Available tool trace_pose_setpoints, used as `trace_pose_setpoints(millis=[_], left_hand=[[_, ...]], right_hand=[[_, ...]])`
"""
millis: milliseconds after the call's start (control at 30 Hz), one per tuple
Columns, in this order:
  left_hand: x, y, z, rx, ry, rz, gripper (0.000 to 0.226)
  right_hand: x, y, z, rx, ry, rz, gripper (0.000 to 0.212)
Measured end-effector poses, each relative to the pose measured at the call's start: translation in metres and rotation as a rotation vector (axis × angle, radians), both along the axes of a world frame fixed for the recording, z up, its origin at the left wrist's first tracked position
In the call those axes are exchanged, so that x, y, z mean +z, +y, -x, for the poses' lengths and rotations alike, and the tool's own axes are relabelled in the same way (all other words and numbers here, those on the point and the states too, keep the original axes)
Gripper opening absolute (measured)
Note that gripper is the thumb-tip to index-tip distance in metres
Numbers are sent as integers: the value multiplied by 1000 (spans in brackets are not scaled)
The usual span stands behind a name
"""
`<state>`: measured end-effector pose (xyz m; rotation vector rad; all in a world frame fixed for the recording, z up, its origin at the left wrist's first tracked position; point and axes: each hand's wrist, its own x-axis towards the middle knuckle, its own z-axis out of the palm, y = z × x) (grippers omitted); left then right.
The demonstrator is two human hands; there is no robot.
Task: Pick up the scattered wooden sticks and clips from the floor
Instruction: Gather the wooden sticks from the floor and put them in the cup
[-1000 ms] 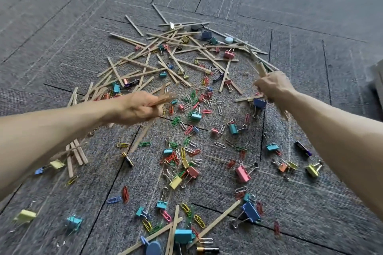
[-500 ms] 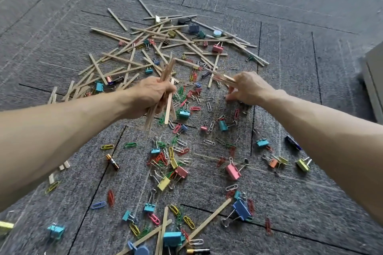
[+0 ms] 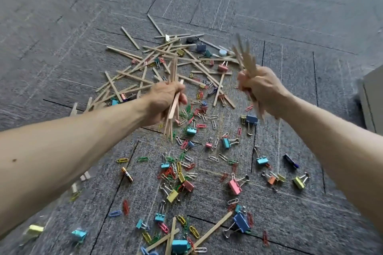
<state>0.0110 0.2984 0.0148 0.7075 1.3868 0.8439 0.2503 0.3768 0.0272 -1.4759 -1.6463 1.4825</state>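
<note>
Wooden sticks [image 3: 145, 64] mostly sit in a loose criss-cross heap on the carpet floor [image 3: 83, 6], just past your fingers and spreading off to the left of them. Both your fists are up off the floor, and each one's got a handful.

Your left hand [image 3: 165, 99] has its fingers [image 3: 182, 99] curled tight round a left bundle [image 3: 173, 72] that stands close to upright. Its ends poke out above the knuckles and below the palm. Your right hand [image 3: 261, 87] is doing the same, wrapped round a right bundle [image 3: 245, 58] that fans out above the fist with its tops leaning a bit left. The lower ends are blurry. The two fists are apart, and you can see floor sticks through the gap between them.

Clips are all down on the floor, on your side of the fingers. Coloured paper clips [image 3: 182, 168] are thickest right below and between the hands. Binder clips are mixed in too, like a pink binder clip [image 3: 234, 186], a yellow binder clip [image 3: 172, 195] and a big blue binder clip [image 3: 240, 222]. A few stray sticks [image 3: 213, 230] lie well back from the fingers, closest to you. A small battery [image 3: 127, 174] sits beside your left forearm. There's also something pale at the right edge [image 3: 373, 99], but I can't tell what it is.
</note>
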Motion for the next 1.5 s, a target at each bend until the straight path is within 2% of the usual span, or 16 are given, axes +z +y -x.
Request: trace_pose_setpoints(millis=[100, 267, 433, 667, 800, 900, 1000, 1133, 1367, 1500], left_hand=[[58, 1, 1, 1, -8, -12, 20], [190, -6, 6, 42, -69, 8, 16], [350, -18, -3, 103, -159, 15, 25], [600, -53, -35, 72, -298, -18, 35], [720, -71, -57, 18, -394, -79, 23], [787, -86, -90, -2, -472, -90, 15], [836, -96, -128, -82, -512, -103, 13], [868, -110, -177, -203, -549, -127, 13], [882, -154, -267, -429, -603, -58, 19], [875, -189, -319, -531, -601, -2, 23]], right_hand=[[39, -17, 7, -107, 339, 230, 15], [148, -52, 25, -299, 592, 397, 27], [314, -71, 39, -391, 709, 454, 26], [567, -105, 35, -524, 831, 458, 22], [706, -140, 11, -590, 845, 399, 22], [784, -177, -23, -660, 847, 325, 25], [835, -213, -59, -783, 857, 240, 26], [869, -264, -105, -1006, 846, 119, 26], [872, -387, -179, -1472, 816, -112, 25], [874, -456, -213, -1688, 795, -245, 31]])
